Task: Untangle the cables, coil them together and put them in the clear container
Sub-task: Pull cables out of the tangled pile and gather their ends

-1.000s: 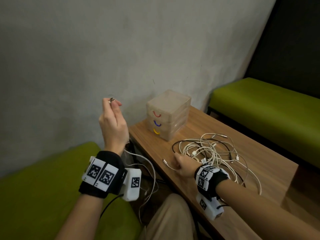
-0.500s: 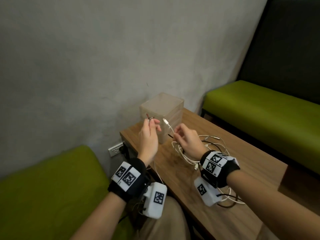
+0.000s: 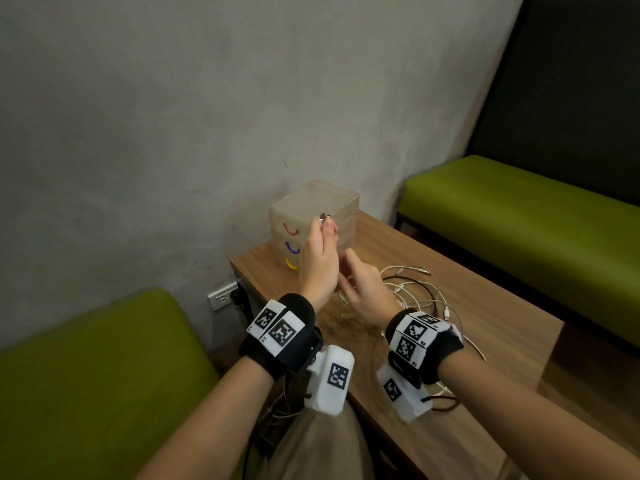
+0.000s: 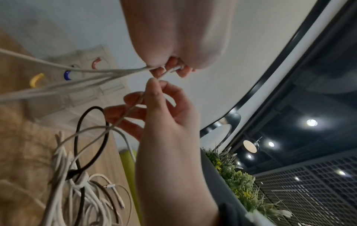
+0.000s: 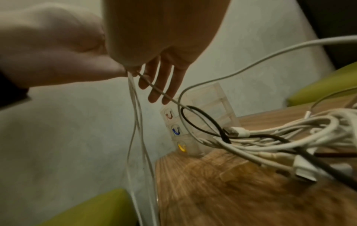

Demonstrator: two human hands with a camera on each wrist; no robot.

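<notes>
Fingertips (image 4: 174, 69) of the left hand (image 3: 320, 265) are pinching several white cable ends up in front of the clear container (image 3: 313, 225), and the right hand (image 3: 363, 289) is pinching one more white cable (image 4: 131, 110) and feeding it over. Rest of the cables (image 3: 420, 292) are sitting in a knotted heap on the wooden table (image 3: 491, 327), black cable (image 5: 204, 119) looped through. Risk, I reckon: that black loop cinching tight if they're pulling upward, dragging the heap off the edge.

Left hand (image 4: 173, 67) pinching white cable (image 4: 123, 71), right hand (image 4: 166, 107) pinching its strand, tangled cables (image 4: 77, 183) on table (image 4: 23, 145)
</notes>
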